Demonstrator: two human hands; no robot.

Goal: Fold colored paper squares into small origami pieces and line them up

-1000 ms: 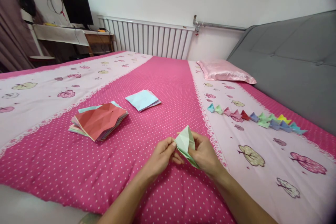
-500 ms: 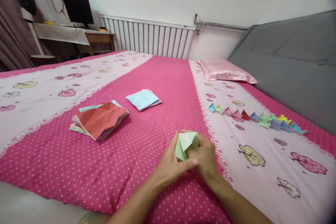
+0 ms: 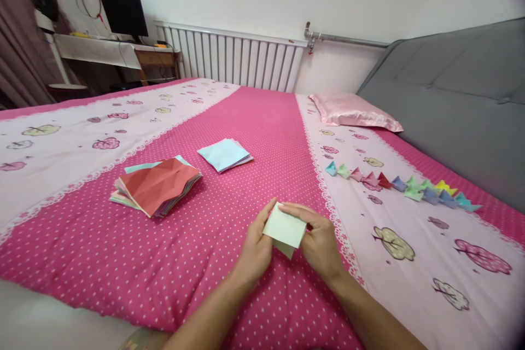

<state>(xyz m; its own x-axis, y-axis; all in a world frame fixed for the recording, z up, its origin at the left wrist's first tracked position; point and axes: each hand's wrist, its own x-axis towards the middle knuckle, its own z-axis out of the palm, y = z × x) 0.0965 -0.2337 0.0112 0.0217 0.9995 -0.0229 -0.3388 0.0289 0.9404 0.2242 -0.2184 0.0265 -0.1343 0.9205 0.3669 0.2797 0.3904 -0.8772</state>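
Our left hand and right hand both pinch one pale green paper. The left takes its near-left edge, and the right curls its fingers over the top and right side. The paper is folded down to a small flat packet, held low over the bed; we cannot tell whether it touches the cover.

We judge that we are mid-fold, with the layers closed flat between thumbs and fingers. A further crease calls for edges kept lined up and a firm pinch, since the bed gives no hard backing.

To the left lies a stack of creased sheets, red on top, and beyond it a blue stack. To the right runs a row of small folded pieces.
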